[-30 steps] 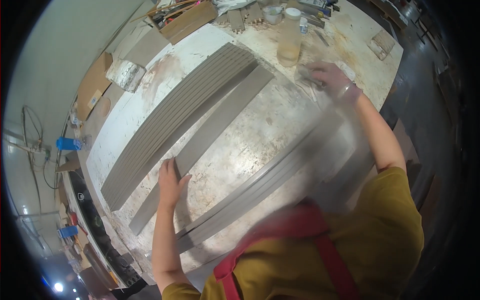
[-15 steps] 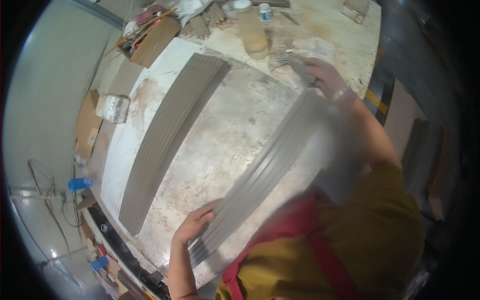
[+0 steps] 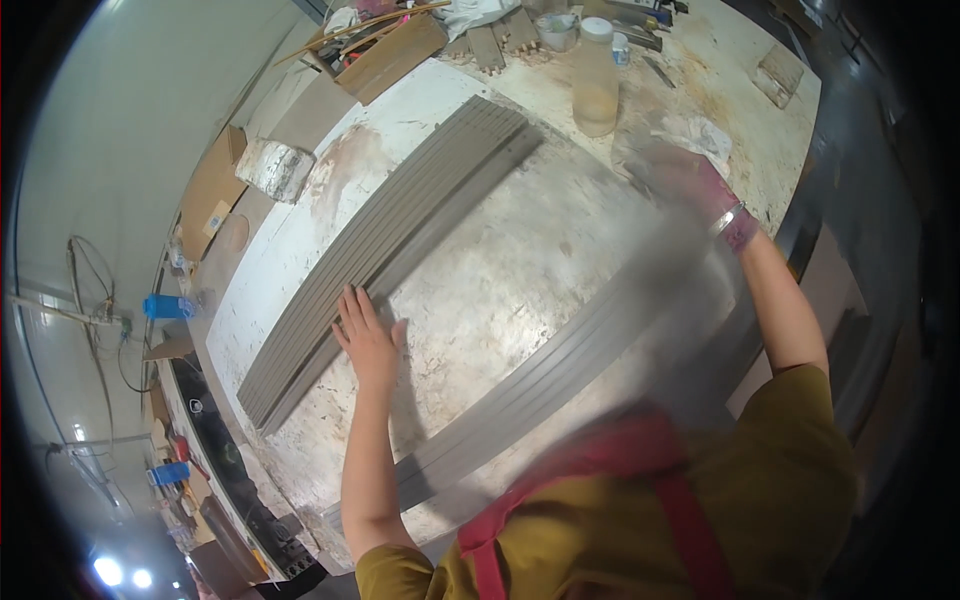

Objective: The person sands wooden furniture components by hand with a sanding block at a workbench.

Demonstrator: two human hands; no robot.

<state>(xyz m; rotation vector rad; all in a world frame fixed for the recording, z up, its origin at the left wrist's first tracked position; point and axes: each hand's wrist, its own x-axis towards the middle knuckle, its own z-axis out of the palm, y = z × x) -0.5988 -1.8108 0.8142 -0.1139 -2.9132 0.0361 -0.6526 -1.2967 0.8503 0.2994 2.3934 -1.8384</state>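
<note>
My left hand point(image 3: 368, 335) reaches over the table with its fingers spread, fingertips on the near edge of a stack of long grey grooved strips point(image 3: 385, 230). Nothing is gripped in it. Closer to my body lies a second set of grey strips point(image 3: 520, 395), partly hidden by a hazy smear in the picture. My right hand point(image 3: 690, 182), with a bracelet at the wrist, is at the far right beside a crumpled whitish cloth point(image 3: 708, 138). Motion smears its fingers, so whether it holds anything does not show.
The pale, stained table point(image 3: 470, 290) bears a jar of cloudy yellowish liquid point(image 3: 596, 85) and a small white-and-blue bottle point(image 3: 621, 48) at the back. A wrapped block point(image 3: 275, 170) and a cardboard box point(image 3: 392, 58) stand at the far left. Another block point(image 3: 778, 76) lies far right.
My left hand has left the near strips and moved up and left to the far stack, its fingers spreading. The near strips lie lower and flatter. The view has shifted somewhat.
</note>
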